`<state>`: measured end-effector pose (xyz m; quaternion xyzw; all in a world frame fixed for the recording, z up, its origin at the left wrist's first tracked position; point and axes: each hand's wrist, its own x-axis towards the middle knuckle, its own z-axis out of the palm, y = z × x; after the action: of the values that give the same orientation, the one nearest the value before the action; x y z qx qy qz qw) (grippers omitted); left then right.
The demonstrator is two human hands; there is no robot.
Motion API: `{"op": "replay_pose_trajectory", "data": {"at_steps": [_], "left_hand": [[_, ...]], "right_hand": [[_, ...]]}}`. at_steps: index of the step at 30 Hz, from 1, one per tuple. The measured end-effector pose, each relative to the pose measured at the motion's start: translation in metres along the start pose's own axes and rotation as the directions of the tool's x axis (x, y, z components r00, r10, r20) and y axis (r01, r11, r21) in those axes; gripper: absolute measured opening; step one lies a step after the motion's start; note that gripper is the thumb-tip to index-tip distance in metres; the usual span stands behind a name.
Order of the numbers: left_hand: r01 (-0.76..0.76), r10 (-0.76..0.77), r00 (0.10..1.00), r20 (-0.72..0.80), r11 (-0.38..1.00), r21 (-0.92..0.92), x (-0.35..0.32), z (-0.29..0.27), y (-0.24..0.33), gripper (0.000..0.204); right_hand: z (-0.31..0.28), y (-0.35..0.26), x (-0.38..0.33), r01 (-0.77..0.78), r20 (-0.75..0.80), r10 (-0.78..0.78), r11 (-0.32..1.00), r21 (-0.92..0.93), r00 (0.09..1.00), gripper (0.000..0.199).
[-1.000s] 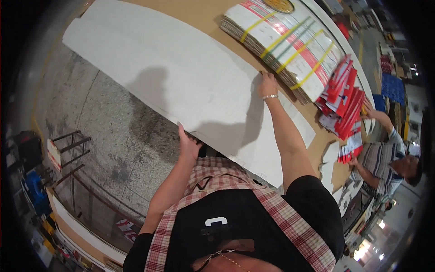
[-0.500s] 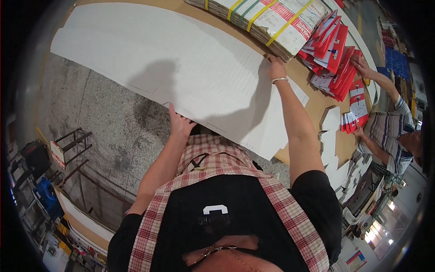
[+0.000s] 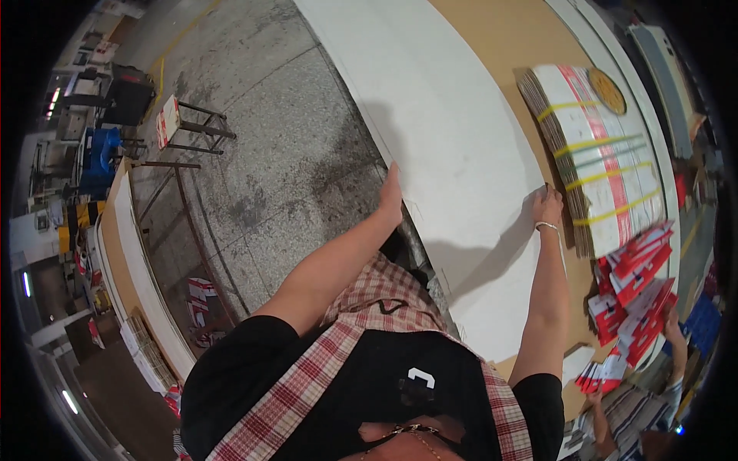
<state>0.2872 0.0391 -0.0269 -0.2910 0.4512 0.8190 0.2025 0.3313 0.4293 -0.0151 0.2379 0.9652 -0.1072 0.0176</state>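
Observation:
A long white sheet (image 3: 469,146), like paperboard, lies on the table and runs from my waist to the top of the picture. At its left edge is my left hand (image 3: 390,198), thumb along the edge, the other fingers mostly hidden. My right hand (image 3: 547,206) holds the opposite edge with bent fingers, casting a shadow across the white surface. Close by my right hand is a strapped bundle of flat cardboard (image 3: 603,154) with yellow bands and a round tape roll (image 3: 607,91) on top.
Red and white folded packets (image 3: 634,296) are heaped beyond the bundle, where a co-worker (image 3: 638,419) in a striped top handles some. Brown board (image 3: 492,38) covers the tabletop beside the sheet. On the grey floor at left stand a stool (image 3: 196,127) and another table (image 3: 127,246).
My view has turned to the left, so the table now runs up the picture. Both hands stay at opposite edges of the sheet.

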Motion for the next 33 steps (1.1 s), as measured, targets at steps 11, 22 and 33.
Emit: {"op": "replay_pose_trajectory", "data": {"at_steps": [11,22,33], "left_hand": [[0.107,-0.053,0.969,-0.24,0.97,0.217,0.078,0.017,0.066,0.085],[0.157,-0.139,0.981,-0.132,0.977,0.142,0.11,0.033,0.159,0.09],[0.083,-0.079,0.992,-0.1,0.996,0.043,0.221,0.003,0.2,0.096]], "right_hand": [[0.023,-0.09,0.086,-0.049,-0.147,0.049,0.999,0.004,0.988,0.041],[0.03,-0.155,0.155,-0.156,-0.091,0.159,0.987,0.031,0.983,0.036],[0.024,-0.254,0.235,-0.009,-0.129,0.026,0.992,0.129,0.991,0.031]]}}
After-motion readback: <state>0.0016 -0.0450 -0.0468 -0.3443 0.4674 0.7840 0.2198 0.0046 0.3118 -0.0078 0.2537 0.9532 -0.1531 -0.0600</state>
